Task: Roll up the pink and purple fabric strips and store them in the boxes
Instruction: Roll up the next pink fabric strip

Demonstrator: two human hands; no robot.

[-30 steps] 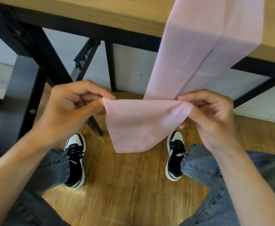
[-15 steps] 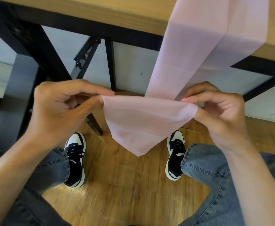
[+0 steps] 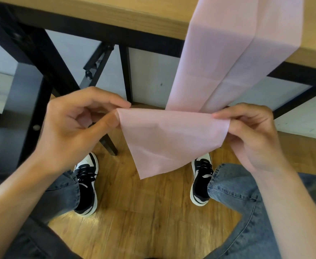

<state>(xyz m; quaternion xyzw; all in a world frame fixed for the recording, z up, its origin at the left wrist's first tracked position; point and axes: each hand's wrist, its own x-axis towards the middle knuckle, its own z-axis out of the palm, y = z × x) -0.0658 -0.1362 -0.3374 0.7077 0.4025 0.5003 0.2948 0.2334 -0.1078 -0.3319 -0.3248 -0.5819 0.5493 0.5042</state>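
The left hand (image 3: 74, 126) pinches the left corner of the pink strip (image 3: 172, 139) between thumb and forefinger. The strip hangs from the far table (image 3: 116, 14), its end folded toward the person. The right hand (image 3: 252, 133) pinches its right corner.

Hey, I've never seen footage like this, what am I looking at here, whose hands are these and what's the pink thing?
This is one picture from a camera worn on a person's head, looking down. There is no machine. The left hand and right hand each pinch a side of a pink fabric strip. The strip hangs down from a wooden table, and its loose end droops between the hands. Below are the person's jeans, black and white sneakers and a wooden floor. No boxes are in view.
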